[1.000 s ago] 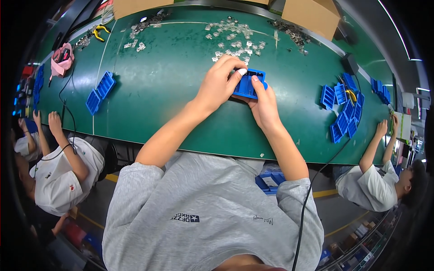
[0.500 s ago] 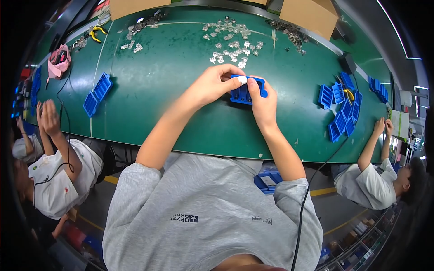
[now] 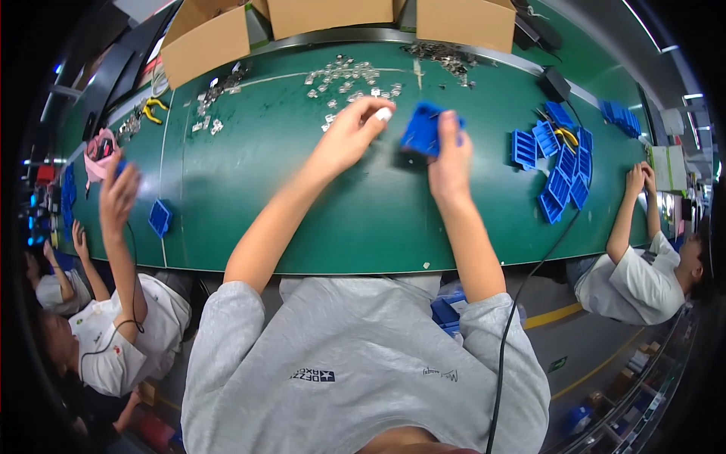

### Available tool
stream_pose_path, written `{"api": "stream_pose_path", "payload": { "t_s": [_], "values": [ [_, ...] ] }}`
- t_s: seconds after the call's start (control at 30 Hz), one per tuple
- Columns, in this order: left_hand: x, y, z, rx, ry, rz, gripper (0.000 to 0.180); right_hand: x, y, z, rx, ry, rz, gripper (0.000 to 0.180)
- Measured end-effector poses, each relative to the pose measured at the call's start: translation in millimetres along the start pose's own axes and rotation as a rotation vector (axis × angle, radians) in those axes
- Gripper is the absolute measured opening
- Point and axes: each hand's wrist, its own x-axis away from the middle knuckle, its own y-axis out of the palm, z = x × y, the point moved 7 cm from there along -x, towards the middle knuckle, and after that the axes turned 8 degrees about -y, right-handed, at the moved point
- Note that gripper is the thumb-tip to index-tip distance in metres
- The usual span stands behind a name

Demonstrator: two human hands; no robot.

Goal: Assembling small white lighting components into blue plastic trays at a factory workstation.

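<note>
My right hand [image 3: 451, 163] grips a blue plastic case [image 3: 423, 130] by its right side, thumb on top. The case is tilted above the green table, somewhat blurred, and its compartments cannot be made out. To the left of it, apart from it, is my left hand [image 3: 352, 138], with a white cover on the thumb tip. Its thumb and index finger are bent and slightly apart, with nothing visible between them. Just beyond that hand lie several small shiny metal pieces [image 3: 344, 73] scattered on the table.
Blue divided cases [image 3: 558, 184] lie at the right with yellow-handled pliers [image 3: 566, 138]. Dark metal parts [image 3: 446, 60] are heaped at the back, before cardboard boxes [image 3: 329, 19]. Another blue case [image 3: 159, 218] lies left, near a co-worker's raised hand [image 3: 117, 189]. A cable [image 3: 505, 356] crosses my right side.
My left hand has let go of the case and moved left. The right hand has tilted the case. At left, the co-worker's hand has lifted one blue case; the view has shifted.
</note>
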Motion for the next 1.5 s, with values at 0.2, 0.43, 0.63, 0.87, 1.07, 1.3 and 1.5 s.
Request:
{"api": "stream_pose_path", "payload": {
  "t_s": [0.2,0.43,0.63,0.87,1.07,1.3,1.5],
  "values": [
    [-82,60,23,-0.667,0.614,0.145,0.025,-43,-70,-37,-0.331,-0.15,0.253,0.049],
    [-131,84,11,-0.99,0.503,0.023,0.02,-42,-66,-23,-0.291,-0.041,0.258,0.051],
    [-84,38,7,-0.101,-0.008,-0.037,0.018,-35,-36,-22,-0.32,-0.004,0.089,0.047],
    [17,9,-4,0.365,-0.125,0.071,0.015,12,29,-1,-0.292,0.15,-0.215,0.046],
    [41,8,-15,0.552,-0.168,0.096,0.017,19,35,9,-0.235,0.147,-0.305,0.05],
    [40,-5,-14,0.277,-0.157,0.046,0.017,20,33,10,-0.08,0.138,-0.282,0.052],
    [37,-9,-21,0.116,-0.221,-0.025,0.015,18,26,15,0.071,0.095,-0.316,0.05]
  ]
}}
